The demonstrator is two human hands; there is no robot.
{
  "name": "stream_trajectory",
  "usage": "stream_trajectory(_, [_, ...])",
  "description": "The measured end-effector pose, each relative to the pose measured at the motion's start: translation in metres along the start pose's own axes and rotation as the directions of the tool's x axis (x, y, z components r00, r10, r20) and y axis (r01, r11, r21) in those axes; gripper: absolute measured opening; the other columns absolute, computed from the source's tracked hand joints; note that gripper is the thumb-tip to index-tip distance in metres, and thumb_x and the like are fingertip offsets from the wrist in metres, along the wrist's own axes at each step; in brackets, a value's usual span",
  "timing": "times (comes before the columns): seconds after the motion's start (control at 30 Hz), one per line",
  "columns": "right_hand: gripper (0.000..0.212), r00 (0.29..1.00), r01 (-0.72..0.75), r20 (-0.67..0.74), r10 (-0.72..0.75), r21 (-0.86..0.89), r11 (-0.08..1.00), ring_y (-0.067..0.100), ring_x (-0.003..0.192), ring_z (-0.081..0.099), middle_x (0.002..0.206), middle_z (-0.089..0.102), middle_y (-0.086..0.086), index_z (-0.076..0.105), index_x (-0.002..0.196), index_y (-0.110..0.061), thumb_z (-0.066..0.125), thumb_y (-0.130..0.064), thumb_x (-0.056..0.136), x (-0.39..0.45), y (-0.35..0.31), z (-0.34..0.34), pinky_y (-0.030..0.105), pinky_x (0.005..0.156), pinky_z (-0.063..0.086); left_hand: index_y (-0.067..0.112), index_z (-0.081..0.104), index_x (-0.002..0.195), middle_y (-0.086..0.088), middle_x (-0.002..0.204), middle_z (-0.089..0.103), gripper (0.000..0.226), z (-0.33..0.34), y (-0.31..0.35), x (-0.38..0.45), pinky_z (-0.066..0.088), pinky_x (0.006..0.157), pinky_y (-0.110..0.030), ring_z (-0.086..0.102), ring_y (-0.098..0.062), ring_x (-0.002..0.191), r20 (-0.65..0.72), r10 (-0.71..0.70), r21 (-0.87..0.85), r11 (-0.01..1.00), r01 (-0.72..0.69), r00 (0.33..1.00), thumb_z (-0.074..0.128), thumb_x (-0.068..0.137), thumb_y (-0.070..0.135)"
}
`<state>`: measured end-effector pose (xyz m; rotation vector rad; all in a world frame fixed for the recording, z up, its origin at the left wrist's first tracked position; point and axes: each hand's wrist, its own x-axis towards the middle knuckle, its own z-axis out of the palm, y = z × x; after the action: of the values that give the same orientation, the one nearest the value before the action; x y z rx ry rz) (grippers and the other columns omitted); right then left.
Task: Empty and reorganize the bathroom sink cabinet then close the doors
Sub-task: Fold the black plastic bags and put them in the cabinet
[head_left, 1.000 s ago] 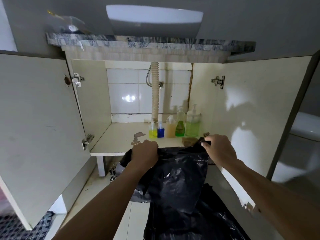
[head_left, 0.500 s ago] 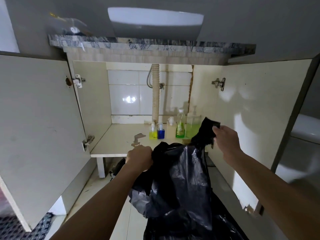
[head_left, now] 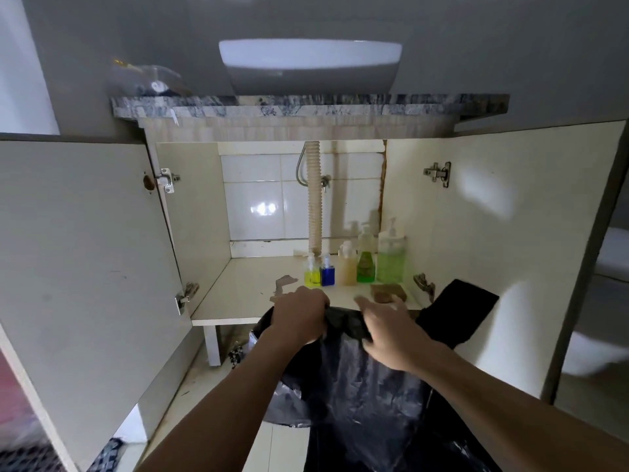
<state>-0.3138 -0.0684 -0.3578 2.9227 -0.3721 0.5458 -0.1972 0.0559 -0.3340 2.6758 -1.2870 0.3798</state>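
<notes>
Both cabinet doors stand wide open, the left door [head_left: 85,260] and the right door [head_left: 503,233] swung clear of the cabinet shelf [head_left: 252,294]. In front of the shelf's edge the person holds a black garbage bag [head_left: 367,396], which hangs down toward the floor. The left hand [head_left: 299,318] is curled tight round the bag's gathered rim. The right hand [head_left: 384,332] lies just beside it with fingers stretched out flat on the plastic, gripping nothing. A loose black flap [head_left: 459,311] sticks out to the right.

At the back right of the shelf stands a row of bottles: a yellow bottle [head_left: 312,272], a blue bottle [head_left: 327,273], a beige bottle [head_left: 347,267], a green bottle [head_left: 366,258] and a pump bottle [head_left: 389,257]. A brown sponge [head_left: 388,291] lies in front of them.

The step in hand seems to be gathering or folding the bag. To do it well, the left hand should keep its hold while the right smooths the plastic flat and tucks in the flap, keeping clear of the bottles close behind.
</notes>
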Motion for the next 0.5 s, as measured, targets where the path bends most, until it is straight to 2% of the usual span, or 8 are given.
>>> stream_trajectory(0.03, [0.030, 0.999, -0.046, -0.015, 0.046, -0.020, 0.999, 0.022, 0.075, 0.067, 0.078, 0.067, 0.004, 0.060, 0.093, -0.016, 0.075, -0.025, 0.069, 0.001, 0.005, 0.000, 0.039, 0.081, 0.054, 0.017, 0.064, 0.099, -0.009, 0.101, 0.065, 0.018, -0.002, 0.000, -0.002, 0.046, 0.074, -0.034, 0.063, -0.031, 0.093, -0.015, 0.021, 0.006, 1.000, -0.021, 1.000, 0.051, 0.086, 0.015])
stream_trajectory(0.07, [0.026, 0.997, -0.069, -0.037, 0.067, -0.037, 0.997, 0.020, 0.058, 0.065, 0.062, 0.064, 0.003, 0.058, 0.070, -0.019, 0.080, -0.026, 0.058, 0.002, 0.009, 0.001, 0.033, 0.062, 0.056, 0.018, 0.062, 0.102, -0.008, 0.103, 0.064, 0.019, -0.003, -0.001, -0.004, 0.043, 0.073, -0.033, 0.062, -0.030, 0.093, -0.030, 0.043, 0.012, 0.999, -0.043, 0.999, 0.050, 0.087, 0.018])
stream_trajectory(0.1, [0.022, 0.993, -0.114, -0.016, 0.114, -0.024, 0.993, 0.021, 0.056, 0.065, 0.060, 0.064, 0.003, 0.059, 0.064, -0.019, 0.079, -0.023, 0.058, 0.002, 0.012, -0.001, 0.030, 0.055, 0.053, 0.019, 0.058, 0.107, -0.007, 0.106, 0.063, 0.021, -0.002, -0.002, -0.006, 0.040, 0.072, -0.033, 0.061, -0.029, 0.094, -0.036, 0.071, 0.022, 0.997, -0.071, 0.997, 0.051, 0.087, 0.023])
stream_trajectory(0.13, [0.010, 0.990, -0.138, -0.010, 0.138, 0.017, 0.990, 0.023, 0.067, 0.067, 0.070, 0.068, 0.006, 0.064, 0.073, -0.016, 0.071, -0.021, 0.068, 0.004, 0.013, -0.004, 0.030, 0.059, 0.053, 0.020, 0.053, 0.113, -0.005, 0.108, 0.061, 0.028, 0.001, -0.003, -0.008, 0.039, 0.073, -0.033, 0.060, -0.028, 0.097, -0.026, 0.106, 0.039, 0.994, -0.105, 0.994, 0.053, 0.087, 0.029])
stream_trajectory(0.2, [0.014, 0.991, -0.133, 0.004, 0.133, 0.089, 0.987, 0.025, 0.084, 0.065, 0.086, 0.068, 0.008, 0.065, 0.092, -0.011, 0.055, -0.016, 0.082, 0.005, 0.017, -0.009, 0.029, 0.067, 0.049, 0.023, 0.043, 0.125, -0.002, 0.112, 0.059, 0.046, 0.010, -0.008, -0.011, 0.042, 0.077, -0.037, 0.059, -0.028, 0.102, 0.034, 0.154, 0.109, 0.982, -0.157, 0.987, 0.058, 0.085, 0.039])
stream_trajectory(0.23, [0.014, 0.994, -0.105, -0.004, 0.106, 0.109, 0.989, 0.024, 0.084, 0.064, 0.086, 0.067, 0.008, 0.063, 0.093, -0.009, 0.054, -0.014, 0.083, 0.007, 0.021, -0.010, 0.028, 0.066, 0.047, 0.023, 0.041, 0.127, -0.003, 0.113, 0.059, 0.049, 0.015, -0.010, -0.013, 0.044, 0.079, -0.039, 0.059, -0.029, 0.103, 0.055, 0.152, 0.142, 0.977, -0.158, 0.987, 0.060, 0.084, 0.039])
stream_trajectory(0.37, [0.018, 0.998, -0.021, -0.052, 0.028, 0.129, 0.991, 0.022, 0.083, 0.062, 0.084, 0.066, 0.004, 0.061, 0.097, -0.011, 0.055, -0.010, 0.081, 0.005, 0.026, -0.021, 0.025, 0.069, 0.036, 0.018, 0.053, 0.116, -0.007, 0.114, 0.061, 0.029, 0.030, -0.021, -0.013, 0.051, 0.083, -0.040, 0.062, -0.029, 0.102, 0.045, 0.028, 0.176, 0.984, -0.036, 0.999, 0.057, 0.087, 0.018])
stream_trajectory(0.5, [0.007, 0.998, -0.013, 0.057, 0.003, 0.171, 0.985, 0.012, 0.060, 0.049, 0.062, 0.046, -0.008, 0.057, 0.077, -0.018, 0.061, -0.015, 0.082, 0.001, 0.038, -0.033, 0.024, 0.053, 0.033, 0.021, 0.063, 0.113, -0.006, 0.109, 0.065, 0.030, 0.030, -0.022, -0.004, 0.050, 0.083, -0.037, 0.063, -0.025, 0.099, 0.008, -0.088, 0.116, 0.989, 0.086, 0.996, 0.056, 0.086, 0.011])
